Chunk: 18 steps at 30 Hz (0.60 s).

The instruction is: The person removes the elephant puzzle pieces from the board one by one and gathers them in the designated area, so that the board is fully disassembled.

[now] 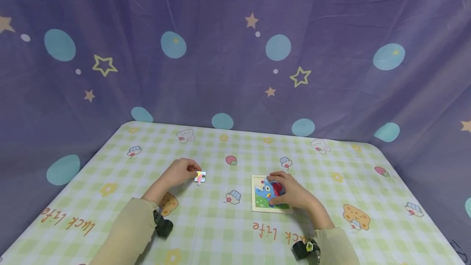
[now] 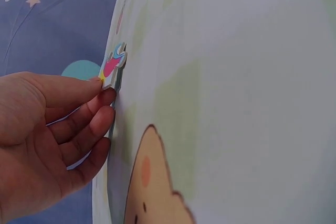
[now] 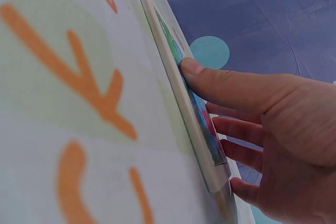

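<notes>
In the head view, my left hand (image 1: pixel 182 171) pinches a small jigsaw piece (image 1: pixel 200 177) just off the tablecloth. The left wrist view shows this piece (image 2: pixel 112 67), pink, yellow and light blue, between thumb and index finger, the other fingers loosely bent below. To the right lies a square jigsaw puzzle (image 1: pixel 259 202) with a pale frame and a blue elephant picture on green. Over its right part rests my right hand (image 1: pixel 290 191), thumb and fingers spread across the picture. The right wrist view has the thumb touching the picture; that hand hides the puzzle's right side.
A green-and-white checked tablecloth (image 1: pixel 206 232) with printed cakes, strawberries and lettering covers the table. Behind it hangs a purple curtain (image 1: pixel 228 64) with stars and blue ovals. Dark wrist cameras sit on the left wrist (image 1: pixel 163 225) and the right wrist (image 1: pixel 301 250).
</notes>
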Tool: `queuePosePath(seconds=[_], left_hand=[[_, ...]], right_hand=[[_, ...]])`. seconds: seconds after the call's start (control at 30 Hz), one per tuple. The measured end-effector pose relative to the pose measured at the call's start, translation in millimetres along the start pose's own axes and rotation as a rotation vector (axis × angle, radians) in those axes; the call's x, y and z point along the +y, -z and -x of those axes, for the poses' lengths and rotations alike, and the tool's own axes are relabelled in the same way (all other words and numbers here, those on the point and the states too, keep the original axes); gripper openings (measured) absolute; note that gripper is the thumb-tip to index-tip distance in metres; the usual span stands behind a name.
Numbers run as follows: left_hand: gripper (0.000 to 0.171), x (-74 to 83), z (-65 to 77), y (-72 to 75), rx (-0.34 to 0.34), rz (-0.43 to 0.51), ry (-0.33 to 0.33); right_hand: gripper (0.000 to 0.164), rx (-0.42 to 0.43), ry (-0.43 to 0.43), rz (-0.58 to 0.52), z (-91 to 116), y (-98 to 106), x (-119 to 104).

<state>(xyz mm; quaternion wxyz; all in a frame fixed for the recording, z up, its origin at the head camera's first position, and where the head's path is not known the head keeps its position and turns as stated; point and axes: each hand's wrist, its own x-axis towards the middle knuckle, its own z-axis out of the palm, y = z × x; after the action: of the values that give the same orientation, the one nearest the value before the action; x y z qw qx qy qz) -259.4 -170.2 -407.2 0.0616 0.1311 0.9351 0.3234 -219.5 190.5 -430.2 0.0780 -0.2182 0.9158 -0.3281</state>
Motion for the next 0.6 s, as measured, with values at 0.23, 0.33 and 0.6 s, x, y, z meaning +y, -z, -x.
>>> queuePosePath(seconds=[0.23, 0.33, 0.6], left_hand=[[0.012, -0.2, -2.2, -1.3, 0.012, -0.02, -0.001], [0.012, 0.4, -2.5, -1.7, 0.013, -0.025, 0.007], [0.011, -0.3, -1.1, -1.0, 0.007, -0.012, 0.02]], right_hand=[[0.07, 0.004, 0.012, 0.01, 0.1, 0.8, 0.0], [0.07, 0.003, 0.015, 0.003, 0.2, 1.0, -0.4], [0.07, 0.001, 0.023, -0.005, 1.2, 0.2, -0.2]])
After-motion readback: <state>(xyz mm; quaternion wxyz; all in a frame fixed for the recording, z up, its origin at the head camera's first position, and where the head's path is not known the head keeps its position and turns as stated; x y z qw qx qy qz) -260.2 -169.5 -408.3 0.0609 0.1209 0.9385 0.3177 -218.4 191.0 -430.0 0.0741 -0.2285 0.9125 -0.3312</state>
